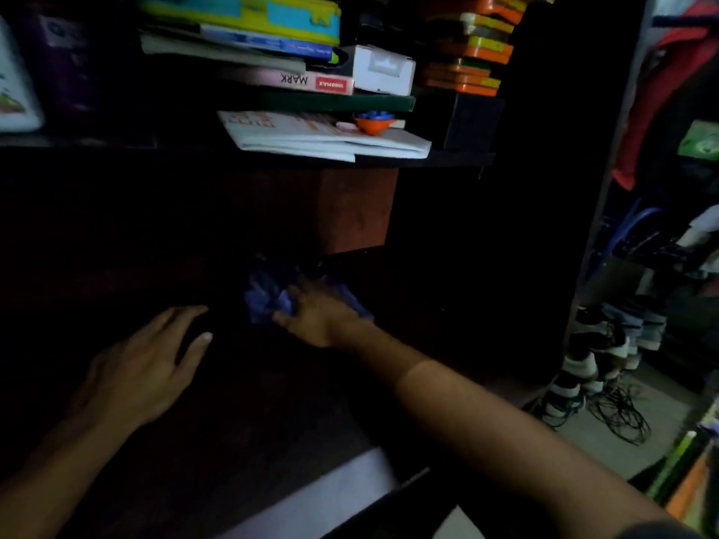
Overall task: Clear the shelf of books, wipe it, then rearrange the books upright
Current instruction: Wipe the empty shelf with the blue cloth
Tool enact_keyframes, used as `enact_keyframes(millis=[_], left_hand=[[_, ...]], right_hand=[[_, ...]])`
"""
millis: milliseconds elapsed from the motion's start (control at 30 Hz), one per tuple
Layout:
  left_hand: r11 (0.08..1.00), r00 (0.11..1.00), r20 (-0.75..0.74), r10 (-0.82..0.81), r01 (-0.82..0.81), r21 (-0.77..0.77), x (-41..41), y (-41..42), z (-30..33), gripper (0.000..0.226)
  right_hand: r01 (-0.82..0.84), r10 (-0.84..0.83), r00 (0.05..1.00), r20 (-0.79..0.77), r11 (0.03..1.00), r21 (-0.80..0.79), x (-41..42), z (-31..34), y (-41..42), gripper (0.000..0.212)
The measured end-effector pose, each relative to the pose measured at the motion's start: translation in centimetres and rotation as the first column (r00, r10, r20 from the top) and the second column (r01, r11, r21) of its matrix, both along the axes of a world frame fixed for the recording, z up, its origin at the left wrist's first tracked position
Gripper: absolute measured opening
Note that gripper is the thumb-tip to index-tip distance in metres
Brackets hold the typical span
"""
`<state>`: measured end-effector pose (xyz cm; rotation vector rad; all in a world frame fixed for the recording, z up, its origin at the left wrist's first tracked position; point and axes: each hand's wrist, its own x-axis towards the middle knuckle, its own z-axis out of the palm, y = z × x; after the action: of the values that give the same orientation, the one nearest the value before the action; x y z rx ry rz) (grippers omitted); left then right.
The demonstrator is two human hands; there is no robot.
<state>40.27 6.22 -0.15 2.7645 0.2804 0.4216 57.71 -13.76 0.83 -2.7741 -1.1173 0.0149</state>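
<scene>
Most of the shelf point(194, 402) fills the middle and lower left of the frame in near darkness, its surface and back wall hard to make out. Across the top, a stack of books point(280, 60) lies flat, its upper edge cut off. At centre, the right hand point(319, 317) grips a crumpled blue cloth point(268, 297), partly hidden by the fingers. At lower left, the left hand point(144, 371) rests with fingers spread, holding nothing. Shoes point(595, 367) blur at the right edge.
</scene>
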Motion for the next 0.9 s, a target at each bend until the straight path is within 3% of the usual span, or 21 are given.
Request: enact_keyframes(millis=[100,233,333,567,900], left_hand=[[0.997,0.999,0.003,-0.041,0.041,0.072,0.6,0.5,-1.2,0.071],[0.993,0.995,-0.101,-0.022,0.010,-0.119,1.8,1.7,-1.7,0.072],[0.996,0.992,-0.125,-0.023,0.012,-0.084,2.3,1.9,-2.0,0.081],[0.998,0.985,-0.171,-0.022,0.011,-0.065,1.6,0.7,-0.6,0.073],[1.000,0.985,-0.174,0.019,-0.017,0.007,-0.1,-0.9,-0.2,0.052]], right_hand=[[0.190,-0.191,0.981,0.018,0.982,0.018,5.9,0.5,-1.4,0.065],[0.451,-0.448,0.890,0.086,0.893,-0.012,11.8,0.2,-4.3,0.070],[0.530,-0.530,0.848,0.003,0.848,0.021,13.8,-0.7,-5.5,0.089],[0.522,-0.521,0.853,-0.034,0.851,0.057,2.6,0.7,-11.9,0.073],[0.710,-0.711,0.698,0.082,0.702,0.045,-11.6,-1.1,-19.2,0.077]])
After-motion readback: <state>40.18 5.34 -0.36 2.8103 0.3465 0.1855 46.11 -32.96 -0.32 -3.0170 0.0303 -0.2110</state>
